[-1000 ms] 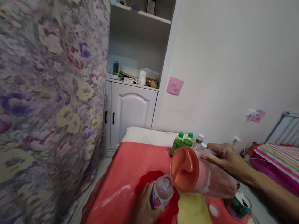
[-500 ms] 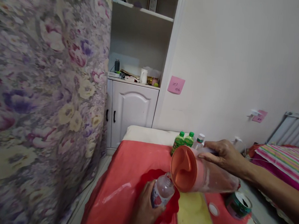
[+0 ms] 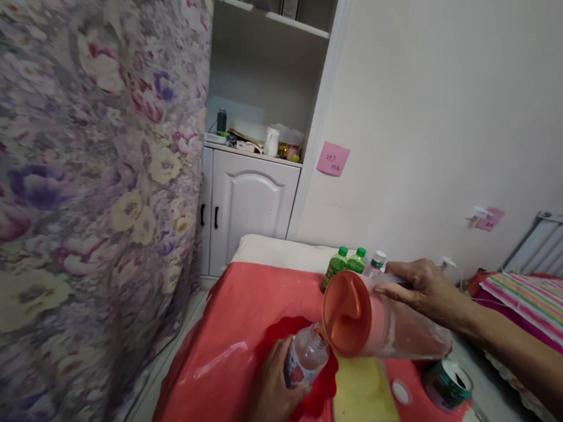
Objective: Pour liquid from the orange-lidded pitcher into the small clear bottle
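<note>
My left hand (image 3: 278, 391) is wrapped round a clear plastic bottle (image 3: 309, 354) with a printed label, its uncapped mouth tilted up to the right. In my right hand (image 3: 420, 290) is the handle of a clear pitcher (image 3: 406, 333) with an orange lid (image 3: 347, 314). The pitcher lies tipped almost on its side, its lid edge against or just beside the bottle's mouth. Pale liquid shows inside the pitcher. Beneath the bottle is a red scalloped dish (image 3: 281, 332), partly hidden by my left hand and the bottle.
A yellow cloth (image 3: 368, 402) lies on the red-covered table (image 3: 243, 313). White cap (image 3: 400, 392) and green tin can (image 3: 447, 384) sit to the right. Behind the pitcher stand green-capped bottles (image 3: 338, 262) and a white-capped bottle (image 3: 376, 264). A floral curtain (image 3: 86, 187) hangs at left.
Both hands hold nearly the same pose. The pitcher's lid end has shifted up very slightly in view, and the bottle stays close under it.
</note>
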`<state>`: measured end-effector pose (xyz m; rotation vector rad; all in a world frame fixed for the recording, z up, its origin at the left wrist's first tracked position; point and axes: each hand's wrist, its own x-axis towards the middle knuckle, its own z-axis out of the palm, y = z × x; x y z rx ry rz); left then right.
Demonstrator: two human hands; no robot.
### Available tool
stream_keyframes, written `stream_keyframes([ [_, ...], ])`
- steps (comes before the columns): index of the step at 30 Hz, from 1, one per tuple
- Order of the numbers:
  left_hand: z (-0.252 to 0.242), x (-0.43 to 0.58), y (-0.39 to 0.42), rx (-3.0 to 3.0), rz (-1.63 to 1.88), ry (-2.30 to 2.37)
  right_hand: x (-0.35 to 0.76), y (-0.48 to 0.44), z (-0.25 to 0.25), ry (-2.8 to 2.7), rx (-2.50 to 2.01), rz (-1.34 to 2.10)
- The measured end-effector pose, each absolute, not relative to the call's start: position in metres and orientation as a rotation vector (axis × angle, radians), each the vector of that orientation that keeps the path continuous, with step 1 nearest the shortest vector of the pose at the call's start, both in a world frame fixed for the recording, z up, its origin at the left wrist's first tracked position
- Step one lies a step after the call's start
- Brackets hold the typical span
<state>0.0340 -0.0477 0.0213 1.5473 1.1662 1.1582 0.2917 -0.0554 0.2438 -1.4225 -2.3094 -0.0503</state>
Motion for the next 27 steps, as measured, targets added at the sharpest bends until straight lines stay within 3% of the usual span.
stream_keyframes([
  [27,0.01,0.036,-0.043,1.606,1.122,1.207,0.292,-0.06,0.257,-2.312,-1.422,-0.105],
])
